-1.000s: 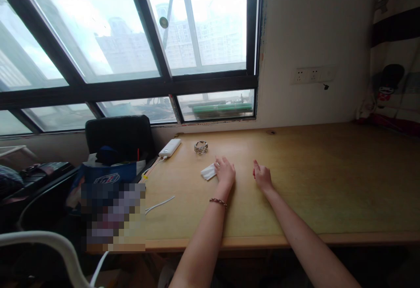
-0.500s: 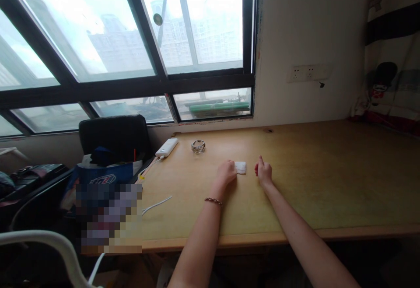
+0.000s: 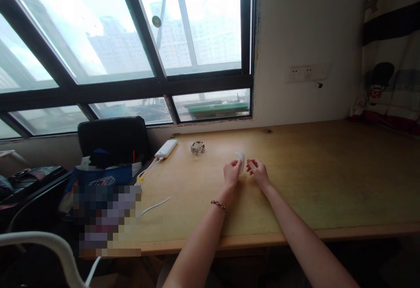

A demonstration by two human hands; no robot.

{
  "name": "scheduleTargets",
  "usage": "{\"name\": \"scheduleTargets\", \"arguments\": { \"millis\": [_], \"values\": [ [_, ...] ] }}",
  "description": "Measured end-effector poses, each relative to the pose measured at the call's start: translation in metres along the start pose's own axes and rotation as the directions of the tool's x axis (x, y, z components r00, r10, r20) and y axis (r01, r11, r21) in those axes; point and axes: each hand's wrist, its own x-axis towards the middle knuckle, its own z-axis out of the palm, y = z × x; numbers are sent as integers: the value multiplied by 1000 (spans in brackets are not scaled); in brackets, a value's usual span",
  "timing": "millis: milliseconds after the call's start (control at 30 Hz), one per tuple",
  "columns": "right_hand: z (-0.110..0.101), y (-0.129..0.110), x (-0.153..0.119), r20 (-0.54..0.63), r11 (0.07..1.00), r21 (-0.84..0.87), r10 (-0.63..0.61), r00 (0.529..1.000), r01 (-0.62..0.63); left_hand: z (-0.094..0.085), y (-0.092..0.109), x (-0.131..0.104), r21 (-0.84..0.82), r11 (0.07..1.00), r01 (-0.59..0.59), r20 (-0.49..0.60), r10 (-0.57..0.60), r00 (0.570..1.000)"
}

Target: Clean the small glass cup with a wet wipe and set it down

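Observation:
A small white packet, thin and partly see-through [image 3: 241, 162], is pinched upright in my left hand [image 3: 232, 172], just above the table [image 3: 328, 178]. My right hand [image 3: 257, 172] is close on the packet's right side, fingers curled, with a narrow gap between them. Its fingertips look bent, and whether they hold anything is too small to tell. A braided bracelet [image 3: 218, 206] circles my left wrist.
Toward the back left of the table are a silver ring-shaped object [image 3: 197, 148] and a white power bank [image 3: 166, 149] with a cable. A blue bag [image 3: 101, 178] and black chair [image 3: 113, 139] stand left of the table.
My left hand has lifted the white packet from the table and turned it upright. My right hand has moved left toward it, its raised thumb now lowered.

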Motion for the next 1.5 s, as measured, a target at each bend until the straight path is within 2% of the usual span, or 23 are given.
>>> {"name": "scheduleTargets", "arguments": {
  "millis": [100, 267, 400, 567, 667, 767, 900, 1033, 1133, 1300, 1400, 1500],
  "values": [
    [1, 0, -1, 69, 999, -2, -38, 997, 39, 10, 7, -10, -60, 997, -48, 30, 50, 998],
    [-1, 5, 1, 32, 997, 16, -75, 997, 74, 11, 12, -14, -39, 996, -74, 36, 76, 996],
    [-1, 5, 2, 38, 996, 54, -77, 996, 75, 11, 9, -11, -110, 993, -34, 24, 36, 999],
    [0, 3, 1, 36, 988, 149, -36, 999, 30, 14, 8, -9, -286, 956, 73, 49, -61, 997],
    [-2, 2, 1, -6, 962, 269, 46, 999, -43, 14, 7, -7, -420, 896, 142, 76, -121, 990],
    [-6, 2, 5, -75, 922, 373, 143, 987, -105, 13, 3, -3, -522, 818, 242, 67, -244, 967],
    [-7, 2, 9, -161, 884, 460, 181, 970, -89, 13, -4, 3, -632, 705, 320, 86, -347, 934],
    [-6, 3, 9, -108, 870, 473, 213, 971, -138, 15, -9, 8, -722, 590, 361, 140, -386, 912],
    [-7, 7, 9, -106, 865, 476, 234, 967, -157, 15, -10, 10, -752, 554, 355, 128, -406, 905],
    [-10, 12, 11, -163, 865, 481, 245, 956, -140, 11, -7, 10, -743, 555, 373, 114, -445, 888],
    [-10, 10, 11, -177, 889, 442, 220, 959, -122, 9, -4, 6, -732, 543, 412, 199, -408, 891],
    [-9, 9, 10, -176, 902, 418, 197, 964, -108, 9, -4, 4, -700, 576, 423, 257, -349, 901]
  ]
}}
